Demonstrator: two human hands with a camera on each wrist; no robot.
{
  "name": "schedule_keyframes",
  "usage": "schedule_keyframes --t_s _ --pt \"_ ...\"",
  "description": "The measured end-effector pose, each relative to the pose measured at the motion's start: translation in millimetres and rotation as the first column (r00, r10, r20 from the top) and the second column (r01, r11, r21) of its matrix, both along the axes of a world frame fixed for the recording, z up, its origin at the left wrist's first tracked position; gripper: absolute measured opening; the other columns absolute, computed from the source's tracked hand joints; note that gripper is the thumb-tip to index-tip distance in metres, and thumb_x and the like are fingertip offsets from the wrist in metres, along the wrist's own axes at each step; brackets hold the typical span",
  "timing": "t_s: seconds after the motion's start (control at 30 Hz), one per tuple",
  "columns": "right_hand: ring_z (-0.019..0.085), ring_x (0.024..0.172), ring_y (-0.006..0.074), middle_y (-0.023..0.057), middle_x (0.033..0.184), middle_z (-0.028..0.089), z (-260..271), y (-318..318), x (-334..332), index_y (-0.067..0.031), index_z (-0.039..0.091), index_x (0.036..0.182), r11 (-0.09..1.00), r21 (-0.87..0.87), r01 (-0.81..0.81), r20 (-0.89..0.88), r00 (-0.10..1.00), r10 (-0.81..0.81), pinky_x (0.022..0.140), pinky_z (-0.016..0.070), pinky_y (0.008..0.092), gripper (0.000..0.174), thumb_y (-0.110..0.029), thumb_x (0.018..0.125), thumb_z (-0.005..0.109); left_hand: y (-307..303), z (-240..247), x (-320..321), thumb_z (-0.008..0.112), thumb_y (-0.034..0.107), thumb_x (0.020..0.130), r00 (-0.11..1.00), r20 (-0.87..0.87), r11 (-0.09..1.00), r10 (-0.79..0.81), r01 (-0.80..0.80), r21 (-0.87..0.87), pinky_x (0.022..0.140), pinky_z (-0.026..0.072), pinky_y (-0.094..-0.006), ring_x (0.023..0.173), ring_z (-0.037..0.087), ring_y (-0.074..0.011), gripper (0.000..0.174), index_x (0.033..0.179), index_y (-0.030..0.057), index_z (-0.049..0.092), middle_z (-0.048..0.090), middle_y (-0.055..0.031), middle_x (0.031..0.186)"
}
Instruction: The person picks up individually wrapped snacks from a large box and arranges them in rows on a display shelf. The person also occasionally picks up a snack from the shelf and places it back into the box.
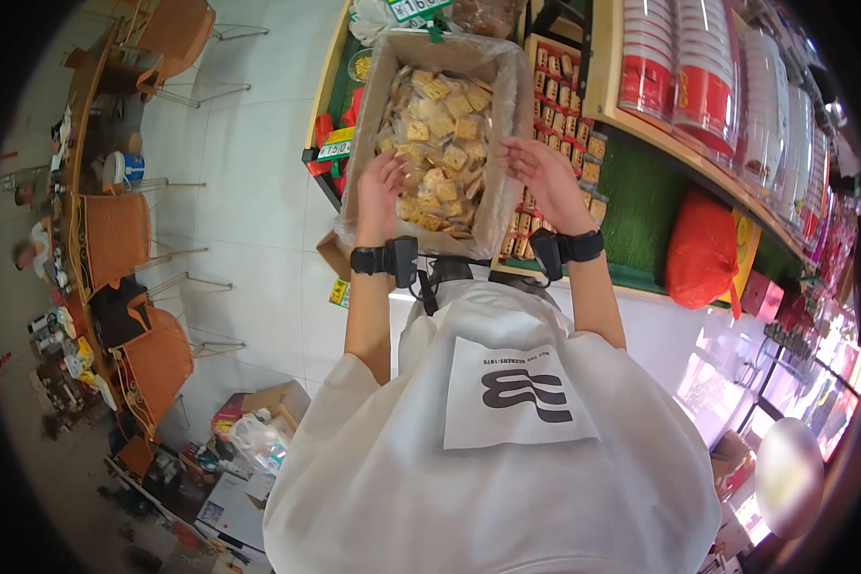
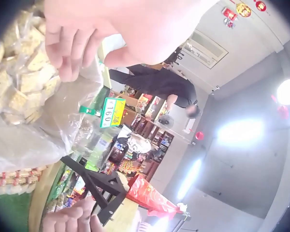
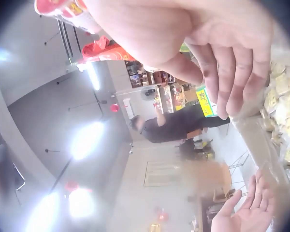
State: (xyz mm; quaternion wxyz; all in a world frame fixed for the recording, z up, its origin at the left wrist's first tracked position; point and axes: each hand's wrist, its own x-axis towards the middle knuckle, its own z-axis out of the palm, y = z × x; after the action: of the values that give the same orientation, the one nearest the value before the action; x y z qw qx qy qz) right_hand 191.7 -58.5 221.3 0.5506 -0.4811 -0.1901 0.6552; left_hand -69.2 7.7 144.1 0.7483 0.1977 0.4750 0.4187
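Note:
A plastic-lined box (image 1: 514,105) holds many small clear-wrapped square biscuits (image 1: 440,124). My left hand (image 1: 383,189) hovers over the box's left side, fingers loosely bent and holding nothing. On the opposite side, my right hand (image 1: 548,182) is by the right rim, its fingers relaxed and without anything in them. The left wrist view has the left hand (image 2: 121,29) beside the wrapped biscuits (image 2: 24,79). In the right wrist view the right hand (image 3: 198,48) hangs near the liner, with the left hand (image 3: 246,208) palm up across the box.
Rows of small packed goods (image 1: 557,96) lie right of the box, beside green matting (image 1: 631,210). A red bag (image 1: 703,249) and stacked plastic-wrapped cups (image 1: 646,57) stand farther right. Price signs (image 1: 337,143) flank the box. Brown chairs (image 1: 120,239) line the left. A person in dark clothes (image 2: 159,87) stands beyond.

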Motion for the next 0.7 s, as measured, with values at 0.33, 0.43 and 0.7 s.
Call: schedule_keyframes --t_s 0.33,0.43,0.7 --pt "0.058 0.115 0.0212 0.0152 0.120 0.061 -67 125 -54 0.0030 0.055 0.121 0.925 -0.198 -0.324 0.149 0.923 0.355 0.100 0.0411 0.0331 0.045 -0.033 0.100 0.038 48 -73 26 0.044 0.029 0.088 0.960 0.147 0.881 0.236 -0.148 -0.450 0.098 0.0411 -0.0373 0.117 0.054 -0.0296 0.050 0.126 -0.0024 0.045 0.055 -0.0179 0.126" --pt "0.055 0.118 0.0219 0.0146 0.122 0.061 -109 154 -66 0.0039 0.056 0.122 0.896 -0.277 -0.348 0.244 0.876 0.416 0.103 0.0370 0.0328 0.055 -0.043 0.099 0.038 56 -86 34 0.043 0.030 0.087 0.948 0.135 0.847 0.287 -0.185 -0.498 0.104 0.0365 -0.0407 0.121 0.051 -0.0316 0.052 0.127 -0.0028 0.045 0.052 -0.0182 0.131" --pt "0.061 0.100 0.0371 0.0247 0.103 0.066 -211 180 -89 0.0034 0.064 0.109 0.895 -0.298 -0.332 0.677 0.587 0.444 0.087 0.0449 0.0398 0.059 -0.047 0.096 0.036 74 -112 47 0.039 0.033 0.089 0.943 0.097 0.781 0.318 -0.203 -0.590 0.109 0.0317 -0.0410 0.128 0.042 -0.0328 0.061 0.135 -0.0062 0.036 0.042 -0.0200 0.140"
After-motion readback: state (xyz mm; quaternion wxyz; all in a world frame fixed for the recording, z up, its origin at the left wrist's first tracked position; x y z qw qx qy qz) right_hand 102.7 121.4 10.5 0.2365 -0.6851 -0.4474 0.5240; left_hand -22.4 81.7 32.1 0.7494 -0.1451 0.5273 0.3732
